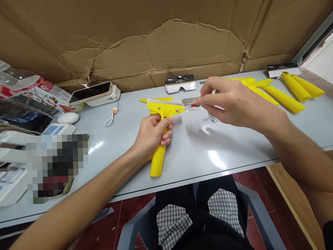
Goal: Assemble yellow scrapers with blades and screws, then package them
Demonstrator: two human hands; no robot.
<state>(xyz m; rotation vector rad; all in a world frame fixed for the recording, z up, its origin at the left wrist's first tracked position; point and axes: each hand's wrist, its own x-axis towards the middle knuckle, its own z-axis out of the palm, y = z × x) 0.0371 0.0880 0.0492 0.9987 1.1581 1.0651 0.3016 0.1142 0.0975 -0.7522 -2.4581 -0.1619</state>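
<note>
My left hand [156,134] is wrapped round the handle of a yellow scraper [158,160], just below its wide head. A blade edge shows along the top of that head. Between the fingertips of my right hand [222,99] is a small screwdriver [193,104] with a red part near the grip; the rest of its handle is hidden. Its thin metal shaft points left, and the tip meets a screw spot at the right end of the scraper's head. Small metal nuts [211,118] lie in a loose pile below my right hand. Behind the scraper rests a yellow strip-shaped piece [165,99].
More yellow scraper handles [287,96] lie at the right. Black-and-white blade packs [180,83] stand along the cardboard [164,48] at the back. A phone [91,93] on a white box, a white mouse [68,118] and a pixelated item [57,165] occupy the left.
</note>
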